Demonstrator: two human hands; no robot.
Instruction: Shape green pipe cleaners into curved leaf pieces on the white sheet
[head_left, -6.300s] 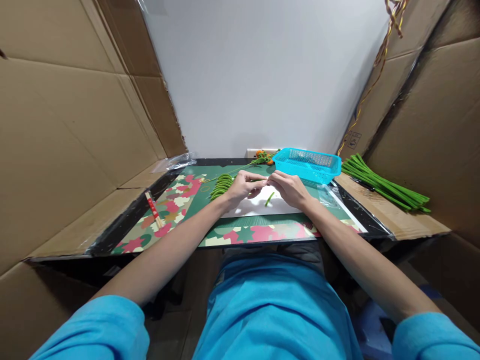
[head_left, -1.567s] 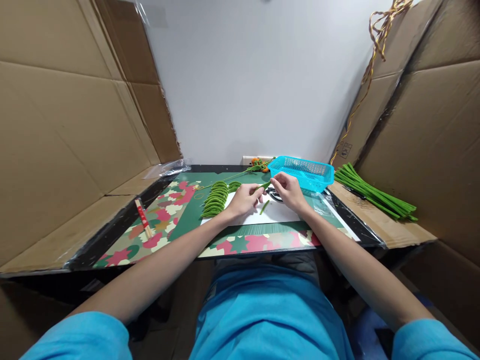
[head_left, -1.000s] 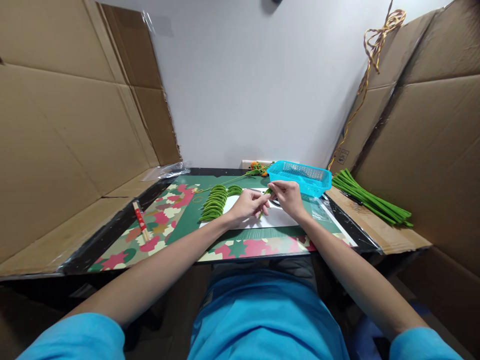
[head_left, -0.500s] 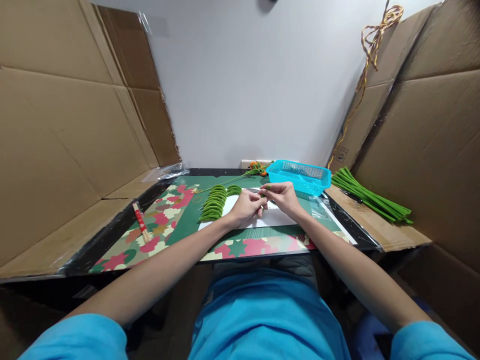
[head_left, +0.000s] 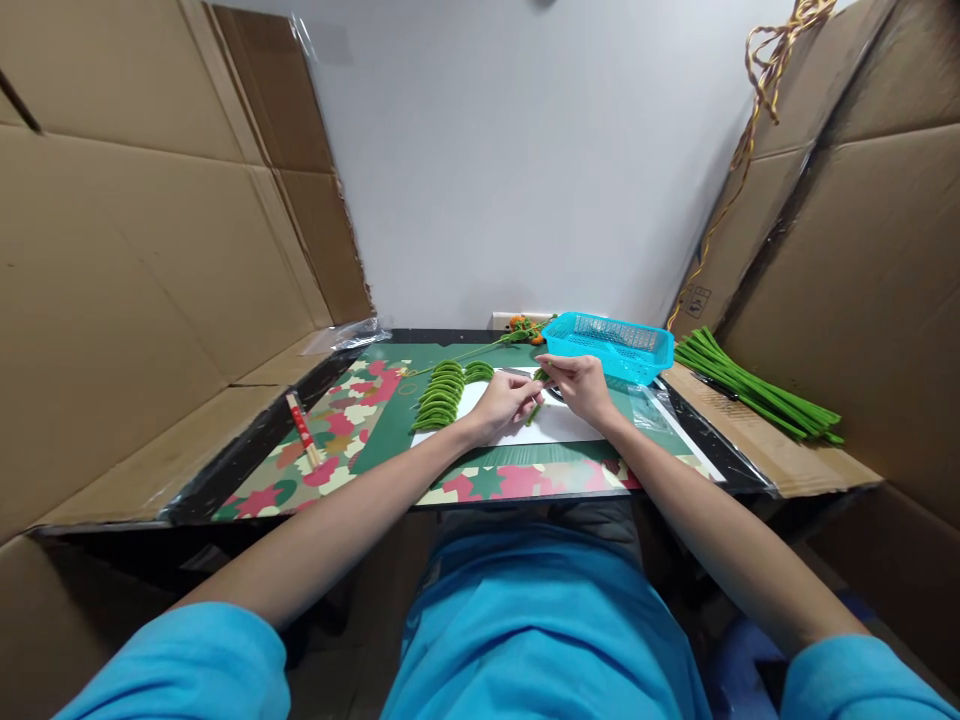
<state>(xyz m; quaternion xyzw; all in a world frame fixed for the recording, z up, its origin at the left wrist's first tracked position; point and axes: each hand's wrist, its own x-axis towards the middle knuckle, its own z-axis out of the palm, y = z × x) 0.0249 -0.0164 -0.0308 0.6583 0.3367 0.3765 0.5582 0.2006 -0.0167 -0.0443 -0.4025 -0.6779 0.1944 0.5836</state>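
Observation:
My left hand [head_left: 508, 403] and my right hand [head_left: 580, 384] meet over a white sheet [head_left: 570, 425] in the middle of the desk. Both pinch a short green fuzzy piece [head_left: 540, 376] between their fingertips. Another short green piece [head_left: 532, 413] lies on the sheet just below the hands. To the left of my left hand sits a row of several bent green pieces [head_left: 441, 394].
A turquoise plastic basket [head_left: 609, 344] stands behind my right hand. A bundle of long green stems [head_left: 757, 387] lies on cardboard at the right. An orange flower on a stem [head_left: 519, 326] lies at the back. Chopsticks in a red wrapper [head_left: 302, 428] lie at left. Cardboard walls enclose the desk.
The hands stayed together over the white sheet, working the green piece between their fingertips. The camera view shifted slightly; nothing else moved.

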